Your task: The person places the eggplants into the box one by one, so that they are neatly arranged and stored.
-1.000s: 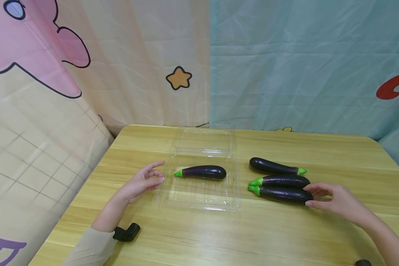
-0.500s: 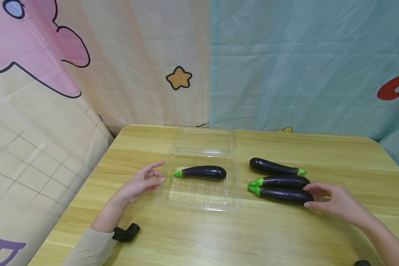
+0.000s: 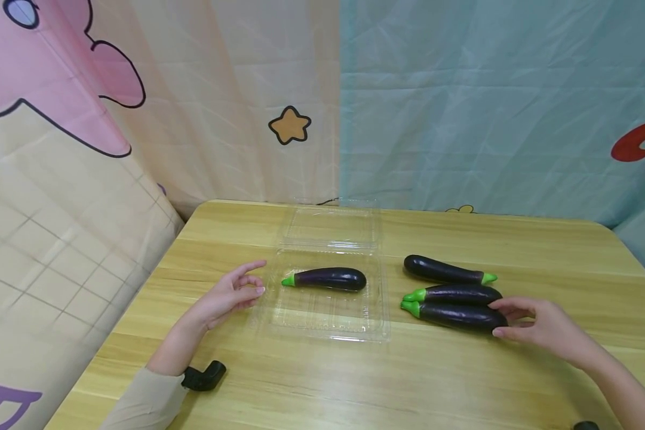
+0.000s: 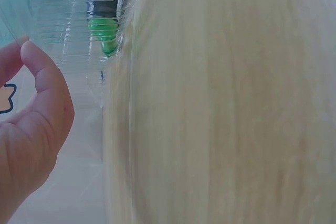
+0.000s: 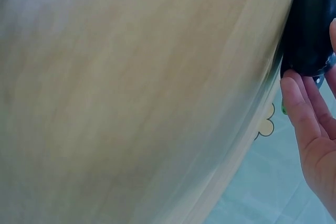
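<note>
A clear plastic clamshell container (image 3: pixel 322 319) lies with its lid folded back. One dark purple eggplant (image 3: pixel 333 279) with a green stem is inside the base. My left hand (image 3: pixel 227 297) pinches the container's left rim between thumb and a finger; the left wrist view shows the fingertips meeting at the edge. To the right, my right hand (image 3: pixel 545 325) holds the blunt end of the nearest eggplant (image 3: pixel 457 316), thumb on the near side and fingers on the far side. Against it lies a second eggplant (image 3: pixel 462 292), and behind them a third eggplant (image 3: pixel 441 269).
The wooden table (image 3: pixel 398 382) ends at a rounded back edge by a patterned curtain (image 3: pixel 462 119). A black wrist device (image 3: pixel 205 376) sits on the left forearm, below the hand. The open lid (image 3: pixel 330 225) reaches close to the back edge.
</note>
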`<state>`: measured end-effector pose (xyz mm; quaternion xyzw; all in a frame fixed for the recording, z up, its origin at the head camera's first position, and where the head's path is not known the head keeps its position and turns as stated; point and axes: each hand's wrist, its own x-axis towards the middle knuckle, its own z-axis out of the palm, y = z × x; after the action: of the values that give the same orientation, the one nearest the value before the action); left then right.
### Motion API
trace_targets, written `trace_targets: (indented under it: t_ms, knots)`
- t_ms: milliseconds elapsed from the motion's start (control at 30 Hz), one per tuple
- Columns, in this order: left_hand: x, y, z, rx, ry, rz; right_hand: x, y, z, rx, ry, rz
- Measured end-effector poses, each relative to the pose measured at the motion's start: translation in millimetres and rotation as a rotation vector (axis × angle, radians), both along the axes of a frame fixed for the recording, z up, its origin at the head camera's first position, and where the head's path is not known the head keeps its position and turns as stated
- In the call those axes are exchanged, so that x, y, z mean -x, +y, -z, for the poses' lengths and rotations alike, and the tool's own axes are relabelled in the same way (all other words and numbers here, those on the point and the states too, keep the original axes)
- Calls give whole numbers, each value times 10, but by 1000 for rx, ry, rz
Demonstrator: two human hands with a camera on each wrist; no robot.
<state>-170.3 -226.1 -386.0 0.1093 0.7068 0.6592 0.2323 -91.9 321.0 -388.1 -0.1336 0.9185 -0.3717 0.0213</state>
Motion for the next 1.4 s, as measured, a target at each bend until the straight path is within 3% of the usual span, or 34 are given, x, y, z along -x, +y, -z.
trace_targets:
  t_ms: [533,867,1167,1400]
  knots:
    - [-5,7,-16,9,-10,-7,-14,23,21,39,15,-42]
    - [2,11,-17,2,-13,-11,-27,43,5,68,-53,-85]
    - [2,11,-15,-3,-10,-4,-46,51,-75,142,-194,-74]
    - [0,-6,-13,-4,-3,8,-31,16,-109,114,-165,-37]
